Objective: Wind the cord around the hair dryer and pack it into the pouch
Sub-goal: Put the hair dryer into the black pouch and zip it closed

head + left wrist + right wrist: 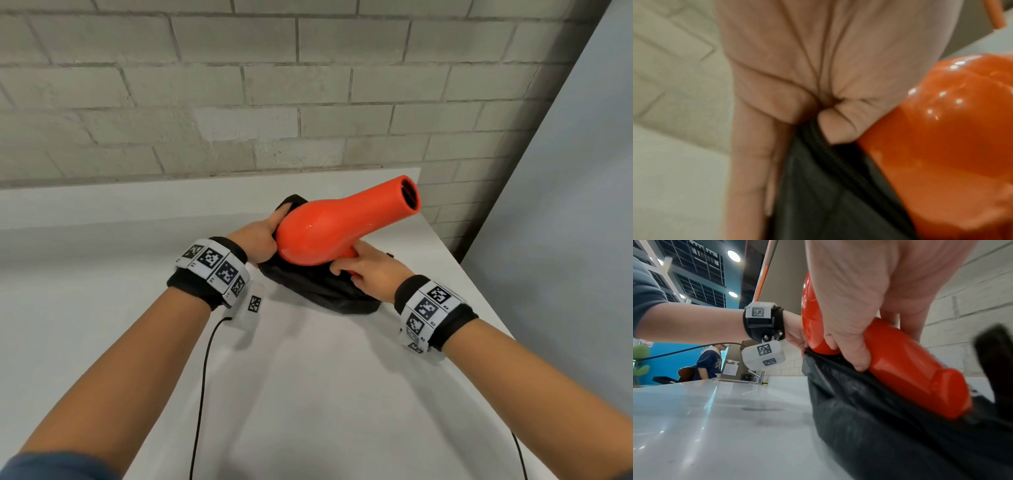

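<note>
An orange hair dryer (335, 226) (941, 146) (906, 366) tilts over a black pouch (318, 287) (828, 194) (890, 426) on the white table (308, 377), nozzle pointing up and right. My right hand (370, 270) (855, 305) grips the dryer's handle, whose end sits at the pouch's opening. My left hand (260, 236) (797, 81) pinches the pouch's rim and holds it up beside the dryer's rear. The dryer's cord is hidden from every view.
A grey brick wall (274, 85) rises just behind the table. The table's right edge (479, 291) runs close to the pouch. Thin black cables (202, 394) trail from my wrist cameras. In the right wrist view a person (709, 363) sits far off.
</note>
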Available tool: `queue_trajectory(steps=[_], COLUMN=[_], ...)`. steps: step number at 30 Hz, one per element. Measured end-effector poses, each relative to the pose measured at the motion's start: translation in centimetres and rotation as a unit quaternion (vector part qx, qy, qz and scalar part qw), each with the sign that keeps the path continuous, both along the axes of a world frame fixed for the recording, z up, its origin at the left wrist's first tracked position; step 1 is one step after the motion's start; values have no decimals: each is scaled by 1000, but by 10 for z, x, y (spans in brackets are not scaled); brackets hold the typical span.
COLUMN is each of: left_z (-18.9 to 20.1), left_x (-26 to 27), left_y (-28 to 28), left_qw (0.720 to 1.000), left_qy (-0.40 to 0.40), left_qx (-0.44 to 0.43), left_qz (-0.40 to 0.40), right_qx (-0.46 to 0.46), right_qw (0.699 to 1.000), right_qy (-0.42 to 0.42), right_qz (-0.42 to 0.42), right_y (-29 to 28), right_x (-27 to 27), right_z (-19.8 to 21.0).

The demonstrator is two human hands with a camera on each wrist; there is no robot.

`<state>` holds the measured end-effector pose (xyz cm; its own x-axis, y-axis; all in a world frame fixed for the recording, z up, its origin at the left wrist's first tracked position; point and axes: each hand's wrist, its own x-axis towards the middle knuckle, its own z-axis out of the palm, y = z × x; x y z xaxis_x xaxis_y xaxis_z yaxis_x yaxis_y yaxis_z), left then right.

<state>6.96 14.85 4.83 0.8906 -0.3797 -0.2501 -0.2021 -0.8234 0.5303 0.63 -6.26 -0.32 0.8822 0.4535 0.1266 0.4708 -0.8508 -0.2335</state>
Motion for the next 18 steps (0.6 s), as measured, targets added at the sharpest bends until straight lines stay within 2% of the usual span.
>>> queue_trajectory(steps=[4, 8, 10, 15, 18], left_z=[4, 3, 6, 21, 29], left_x=[-3, -12, -16, -27, -33], left_y=[2, -6, -10, -25, -31], left_qw=[997, 981, 974, 962, 962], left_qy=[-83, -192, -223, -227, -163], left_qx=[1, -3, 12, -146, -211], left_qz=[-3, -38, -29, -42, -53], right_qx=[-18, -35, -49, -83, -82], right_qw=[1000, 998, 996, 986, 980], right_qy=[22, 44, 65, 129, 158], right_qz=[3, -22, -35, -62, -86], right_y=[3, 7, 7, 6, 5], right_x=[5, 7, 6, 5, 6], right_z=[-9, -10, -11, -12, -17])
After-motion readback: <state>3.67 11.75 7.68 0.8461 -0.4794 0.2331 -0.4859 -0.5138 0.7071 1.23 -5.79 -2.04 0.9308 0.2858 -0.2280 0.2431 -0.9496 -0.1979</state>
